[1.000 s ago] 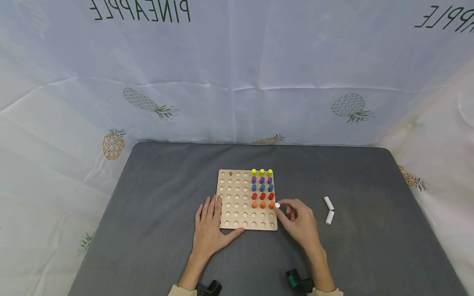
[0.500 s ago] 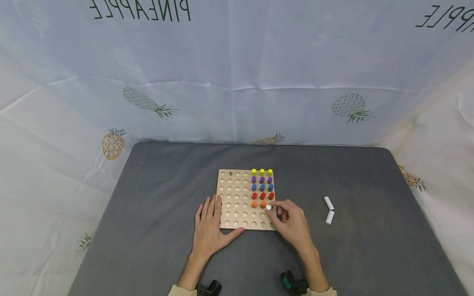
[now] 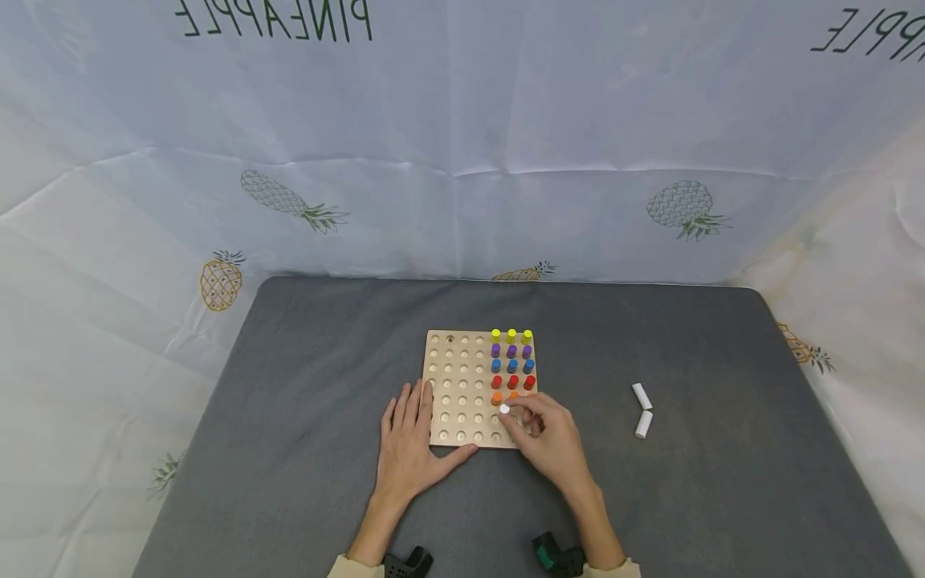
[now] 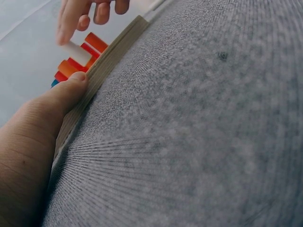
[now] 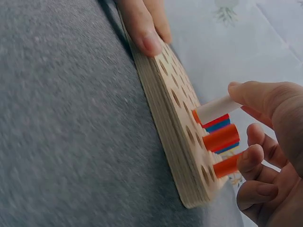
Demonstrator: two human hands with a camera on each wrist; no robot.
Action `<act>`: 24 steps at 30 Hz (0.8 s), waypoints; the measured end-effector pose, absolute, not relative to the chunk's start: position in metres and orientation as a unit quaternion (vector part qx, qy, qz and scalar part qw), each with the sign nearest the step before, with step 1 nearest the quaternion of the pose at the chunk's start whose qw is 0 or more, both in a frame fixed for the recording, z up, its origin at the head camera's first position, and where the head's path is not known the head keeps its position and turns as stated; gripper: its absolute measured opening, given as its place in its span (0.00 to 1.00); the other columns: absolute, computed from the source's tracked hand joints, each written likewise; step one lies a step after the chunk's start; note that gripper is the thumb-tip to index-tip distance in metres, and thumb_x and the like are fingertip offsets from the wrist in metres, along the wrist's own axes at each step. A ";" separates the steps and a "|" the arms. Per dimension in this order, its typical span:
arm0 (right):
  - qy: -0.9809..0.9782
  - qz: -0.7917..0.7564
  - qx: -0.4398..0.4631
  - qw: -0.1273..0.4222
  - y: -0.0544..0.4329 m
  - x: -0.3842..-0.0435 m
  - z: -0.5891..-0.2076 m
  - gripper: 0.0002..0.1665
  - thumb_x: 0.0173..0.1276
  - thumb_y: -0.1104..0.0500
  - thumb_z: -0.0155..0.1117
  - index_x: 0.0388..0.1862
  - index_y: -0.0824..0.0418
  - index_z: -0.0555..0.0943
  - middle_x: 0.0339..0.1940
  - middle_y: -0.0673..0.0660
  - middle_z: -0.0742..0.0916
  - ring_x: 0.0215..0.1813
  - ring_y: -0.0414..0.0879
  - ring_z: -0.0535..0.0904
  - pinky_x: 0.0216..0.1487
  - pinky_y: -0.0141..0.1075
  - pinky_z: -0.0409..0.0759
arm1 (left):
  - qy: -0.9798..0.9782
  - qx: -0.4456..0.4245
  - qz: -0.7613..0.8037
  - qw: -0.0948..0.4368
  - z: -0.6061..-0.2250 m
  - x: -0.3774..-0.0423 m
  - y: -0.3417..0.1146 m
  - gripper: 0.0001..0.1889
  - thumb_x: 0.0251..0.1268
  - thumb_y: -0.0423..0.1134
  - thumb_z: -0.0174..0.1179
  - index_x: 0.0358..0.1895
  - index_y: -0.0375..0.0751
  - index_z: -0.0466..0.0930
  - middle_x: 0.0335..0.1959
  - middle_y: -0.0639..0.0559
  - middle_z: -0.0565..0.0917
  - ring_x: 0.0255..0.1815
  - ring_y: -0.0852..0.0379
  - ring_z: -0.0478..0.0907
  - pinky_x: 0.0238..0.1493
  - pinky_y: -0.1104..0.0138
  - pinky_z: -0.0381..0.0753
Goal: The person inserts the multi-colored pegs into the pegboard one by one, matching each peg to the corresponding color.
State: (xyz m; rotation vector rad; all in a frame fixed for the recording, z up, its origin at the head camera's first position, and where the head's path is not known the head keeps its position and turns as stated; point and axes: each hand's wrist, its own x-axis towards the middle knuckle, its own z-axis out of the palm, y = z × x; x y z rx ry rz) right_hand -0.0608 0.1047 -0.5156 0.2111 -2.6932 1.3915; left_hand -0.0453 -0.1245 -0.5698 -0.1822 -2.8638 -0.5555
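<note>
A wooden pegboard (image 3: 454,409) lies on the grey cloth, its right three columns holding yellow, purple, blue, red and orange pegs. My right hand (image 3: 552,441) pinches a white peg (image 5: 215,109) between thumb and index finger. That peg is over the board by the left column of pegs, just in front of the orange row, its lower end close to the holes. The rightmost orange peg is hidden behind this hand in the head view. With fingers straight, my left hand (image 3: 408,453) rests along the board's left edge, its thumb (image 4: 75,82) at the near edge.
Two more white pegs (image 3: 641,396) lie on the cloth to the right of the board. The grey-covered table (image 3: 289,361) ends at a white curtain (image 3: 405,225) printed with pineapples. Dark wrist devices (image 3: 558,555) sit at both wrists.
My right hand has moved left with the white peg, from the board's right edge across to the left column of pegs. The left hand has stayed in place.
</note>
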 end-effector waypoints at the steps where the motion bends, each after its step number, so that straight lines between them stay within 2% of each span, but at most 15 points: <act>1: -0.885 0.457 0.073 0.051 0.103 -0.061 -0.516 0.10 0.58 0.58 0.80 0.39 0.54 0.90 0.23 0.52 0.77 0.21 0.32 0.65 0.21 0.26 0.63 | -0.974 -0.062 -0.189 0.109 -0.570 -0.045 -0.125 0.66 0.42 0.80 0.66 0.81 0.39 0.57 0.79 0.40 0.67 0.81 0.39 0.62 0.79 0.42 0.58; 17: -0.881 0.463 0.082 0.054 0.094 -0.060 -0.524 0.10 0.59 0.59 0.80 0.40 0.54 0.91 0.22 0.52 0.78 0.21 0.31 0.65 0.22 0.25 0.63 | -0.975 -0.061 -0.189 0.101 -0.567 -0.046 -0.124 0.67 0.42 0.78 0.68 0.81 0.39 0.56 0.79 0.39 0.67 0.81 0.39 0.62 0.79 0.42 0.58; 24: -0.883 0.458 0.093 0.041 0.095 -0.061 -0.524 0.10 0.60 0.59 0.79 0.41 0.53 0.90 0.22 0.48 0.77 0.20 0.31 0.64 0.21 0.25 0.63 | -0.974 -0.061 -0.192 0.101 -0.567 -0.046 -0.125 0.66 0.42 0.78 0.67 0.81 0.39 0.56 0.79 0.39 0.67 0.81 0.39 0.62 0.79 0.42 0.58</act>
